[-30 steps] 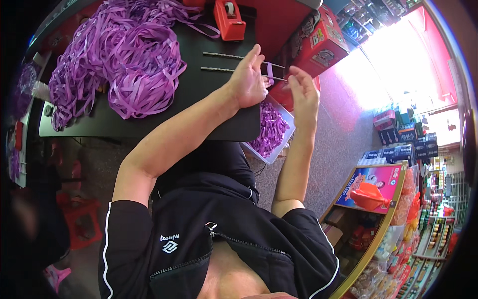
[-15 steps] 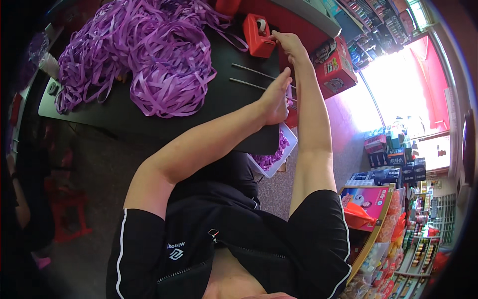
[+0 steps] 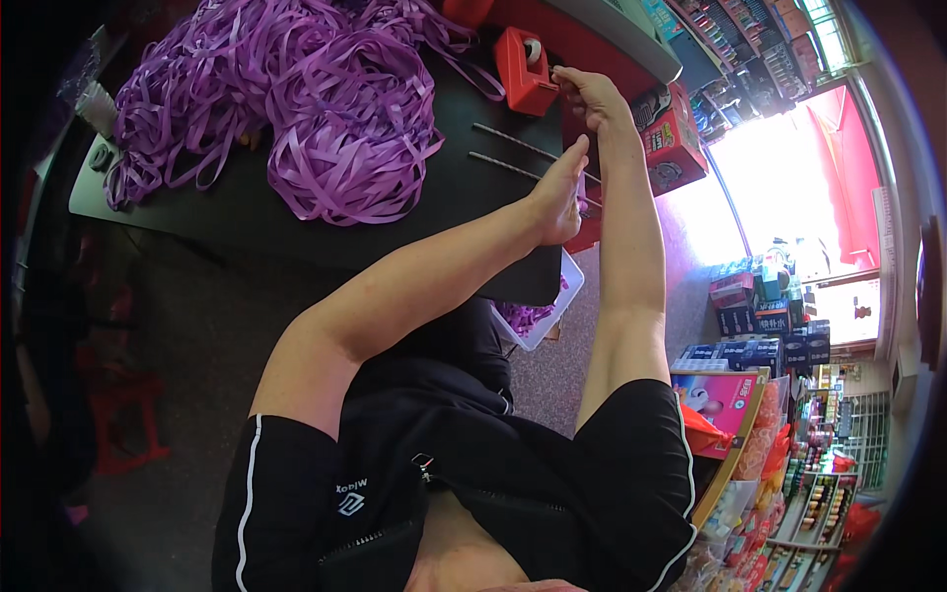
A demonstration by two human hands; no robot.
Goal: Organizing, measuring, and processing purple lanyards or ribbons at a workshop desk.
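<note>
1. My right-hand fingers (image 3: 570, 81) are pinched narrow at the front end of the red tape dispenser (image 3: 525, 69); I cannot tell whether a strip of tape sits between them.
2. My right hand (image 3: 589, 99) reaches up along the right edge of the black desk (image 3: 296, 237), forearm stretched straight toward the far right corner.
3. My left hand (image 3: 559, 197) rests near that same right edge, fingers held together and pointing up; its palm side is turned away, so I cannot tell whether it holds anything.
4. The dispenser stands at the desk's far right corner, just beside my right hand.
5. Two thin metal rods (image 3: 513, 158) lie side by side on the desk between the dispenser and my left hand.
6. A big heap of purple ribbon (image 3: 296, 109) covers the far left and middle of the desk.
7. A white tray (image 3: 562, 296) with purple pieces pokes out below the desk's near right corner.
8. A red box (image 3: 676, 133) sits past the right edge.
</note>
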